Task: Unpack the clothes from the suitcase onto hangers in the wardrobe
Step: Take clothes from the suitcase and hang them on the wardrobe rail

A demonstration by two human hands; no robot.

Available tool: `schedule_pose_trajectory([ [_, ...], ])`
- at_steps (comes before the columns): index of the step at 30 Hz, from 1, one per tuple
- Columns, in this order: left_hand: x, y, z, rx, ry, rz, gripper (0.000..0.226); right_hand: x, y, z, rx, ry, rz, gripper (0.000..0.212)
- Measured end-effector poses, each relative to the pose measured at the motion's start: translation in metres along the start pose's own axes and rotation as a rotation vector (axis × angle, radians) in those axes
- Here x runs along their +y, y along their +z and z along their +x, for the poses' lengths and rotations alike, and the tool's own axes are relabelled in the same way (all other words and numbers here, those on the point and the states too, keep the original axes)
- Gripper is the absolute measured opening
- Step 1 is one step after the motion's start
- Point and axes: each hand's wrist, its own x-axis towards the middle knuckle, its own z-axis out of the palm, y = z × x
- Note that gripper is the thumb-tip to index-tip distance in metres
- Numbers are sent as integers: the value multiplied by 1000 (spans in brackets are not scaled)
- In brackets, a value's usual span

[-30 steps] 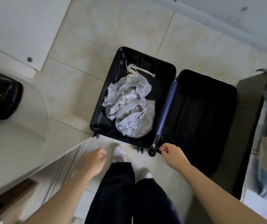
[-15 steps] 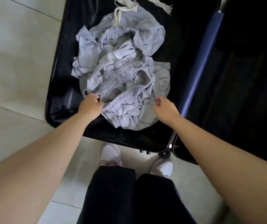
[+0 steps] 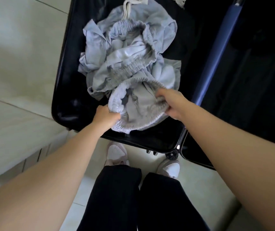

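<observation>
An open black suitcase (image 3: pixel 61 90) lies on the tiled floor, with a blue spine (image 3: pixel 216 52) between its two halves. In its left half sits a crumpled heap of pale grey clothes (image 3: pixel 125 52) with elastic waistbands. My left hand (image 3: pixel 106 116) grips the near waistband of the nearest grey garment (image 3: pixel 138 112) at its left side. At the right side of that same waistband my right hand (image 3: pixel 173 103) holds it, so the band is spread between both hands. No hangers or wardrobe are in view.
The suitcase's right half (image 3: pixel 250 80) is dark and I cannot make out its contents. White furniture (image 3: pixel 13 139) stands at the left. My feet in white shoes (image 3: pixel 116 154) stand just before the suitcase's near edge, by a wheel (image 3: pixel 171 154).
I have bent down over the suitcase. Both hands went from hanging free to the clothes heap and now grip the nearest garment's waistband, pulled slightly toward me.
</observation>
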Motion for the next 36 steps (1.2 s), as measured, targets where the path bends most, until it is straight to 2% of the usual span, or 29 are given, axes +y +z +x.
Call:
schedule_pose_trajectory([
  [5, 18, -24, -83, -54, 54, 141, 15, -11, -26, -82, 97, -54, -176, 20],
  [9, 37, -53, -159, 16, 122, 221, 27, -27, -49, -161, 210, -127, -264, 17],
  [13, 43, -81, -230, 108, 91, 161, 22, -37, -64, -233, 308, -202, -307, 13],
  [19, 29, -101, -363, 201, 78, -61, 20, -37, -74, -355, 330, -382, -517, 27],
  [22, 14, -98, -427, 246, 106, -247, 32, -30, -76, -416, 270, -502, -611, 30],
  [25, -16, -93, -494, 274, 88, -402, 29, -22, -81, -477, 191, -585, -626, 29],
  [29, -69, -81, -567, 301, 0, -517, 17, -1, -66, -544, -18, -511, -638, 22],
  [32, -105, -69, -609, 328, -57, -392, 30, 28, -40, -586, -209, -456, -682, 15],
  [36, -146, -52, -655, 303, -112, -256, 34, 70, 6, -634, -412, -586, -904, 17],
])
